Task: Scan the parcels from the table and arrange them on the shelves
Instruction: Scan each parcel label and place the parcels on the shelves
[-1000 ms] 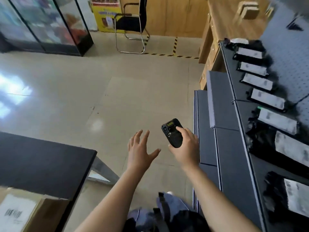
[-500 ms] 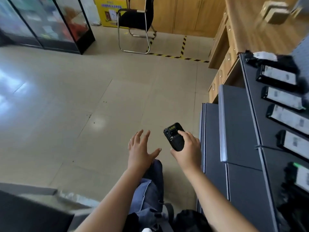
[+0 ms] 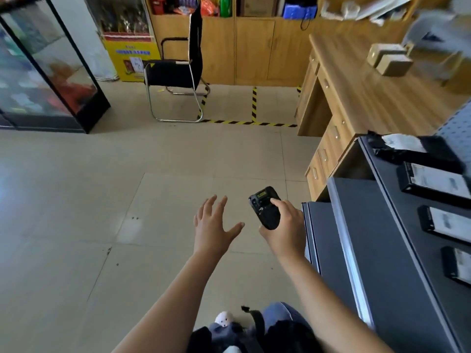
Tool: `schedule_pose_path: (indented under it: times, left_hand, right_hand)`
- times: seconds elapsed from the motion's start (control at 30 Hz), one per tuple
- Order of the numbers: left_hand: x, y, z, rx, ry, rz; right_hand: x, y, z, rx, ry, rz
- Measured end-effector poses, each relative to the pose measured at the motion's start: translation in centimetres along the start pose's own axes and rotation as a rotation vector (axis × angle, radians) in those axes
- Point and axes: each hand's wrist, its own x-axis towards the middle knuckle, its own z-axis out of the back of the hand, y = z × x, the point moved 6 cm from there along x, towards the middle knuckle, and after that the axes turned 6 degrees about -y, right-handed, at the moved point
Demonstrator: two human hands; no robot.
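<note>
Several parcels [image 3: 435, 183] are shelved; scanner [image 3: 265, 208] is gripped by right hand [image 3: 285, 230], left hand [image 3: 211, 225] spread empty; remainder unseen.

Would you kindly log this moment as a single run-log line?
left hand: open, empty | right hand: grips scanner | parcels: labelled, lying on shelf

- Soft, bright daylight is filling the room, casting only faint shadows under the chair [image 3: 175, 72].
- A pale glare patch is shining on the floor [image 3: 130, 228], and reflections are washing over the glass cabinet [image 3: 46, 72].
- The upper right corner is dissolving into blur; the parcel labels [image 3: 433, 179] are showing unsharp.
- Wide-angle distortion is bending the shelves [image 3: 395, 250] near the borders.
</note>
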Motion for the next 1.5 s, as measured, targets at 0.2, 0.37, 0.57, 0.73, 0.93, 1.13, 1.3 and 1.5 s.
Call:
schedule_pose_path:
  times: [0.2, 0.37, 0.57, 0.73, 0.93, 1.13, 1.3, 1.5]
  left_hand:
    - [10.8, -3.4, -4.5, -0.059, 0.071, 0.009]
    - [22.2, -7.3, -8.0, -0.040, 0.057, -0.036]
    - [32.6, -11.7, -10.9, -0.042, 0.052, -0.024]
    - [38.8, -13.9, -14.5, -0.032, 0.121, -0.038]
    - [49.1, -16.2, -19.5, 0.000, 0.206, -0.099]
    - [63.8, -21.2, -24.6, -0.004, 0.287, -0.224]
    - [75.6, -26.7, -27.7, 0.018, 0.338, -0.378]
    - [83.2, -33.6, -32.8, -0.006, 0.425, -0.513]
  right_hand:
    - [10.2, -2.8, -2.2, -0.029, -0.040, -0.031]
    - [22.4, -5.3, -4.7, -0.035, -0.054, -0.024]
    - [33.7, -7.7, -6.2, -0.016, -0.071, -0.004]
    - [39.8, -11.0, -8.1, -0.032, -0.058, -0.057]
    - [48.1, -14.9, -11.4, -0.098, -0.066, -0.132]
    - [60.6, -18.0, -14.0, -0.180, -0.172, -0.234]
    - [70.9, -19.5, -14.8, -0.156, -0.304, -0.380]
    - [77.8, -24.5, -14.4, -0.173, -0.351, -0.555]
